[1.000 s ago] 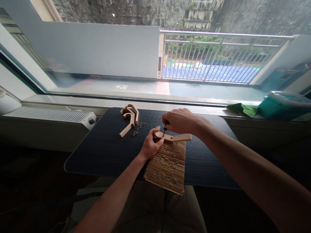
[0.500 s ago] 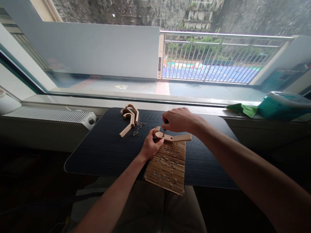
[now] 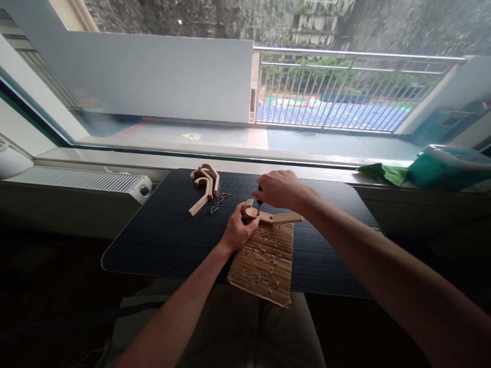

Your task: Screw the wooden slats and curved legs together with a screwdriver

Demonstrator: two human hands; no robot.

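My left hand point(image 3: 238, 230) is closed around the curled end of a pale wooden hook point(image 3: 287, 218), which lies along the far edge of a cardboard piece point(image 3: 264, 260). From above, my right hand point(image 3: 279, 188) grips the dark handle of a screwdriver point(image 3: 260, 200). Its shaft points down and its tip meets the hook near the curl; whether a screw sits under it I cannot make out. A dark hole shows in the hook just right of the tip. The cardboard is pitted with many small holes.
More wooden hooks point(image 3: 205, 186) lie at the back left of the black table point(image 3: 161, 240), beside several loose screws point(image 3: 220, 202). A radiator point(image 3: 88, 181) stands left. On the right sill are a green cloth point(image 3: 383, 173) and a teal container point(image 3: 448, 171).
My right hand has turned slightly on the screwdriver, showing more of its handle. My left hand and the wooden hook stay in place.
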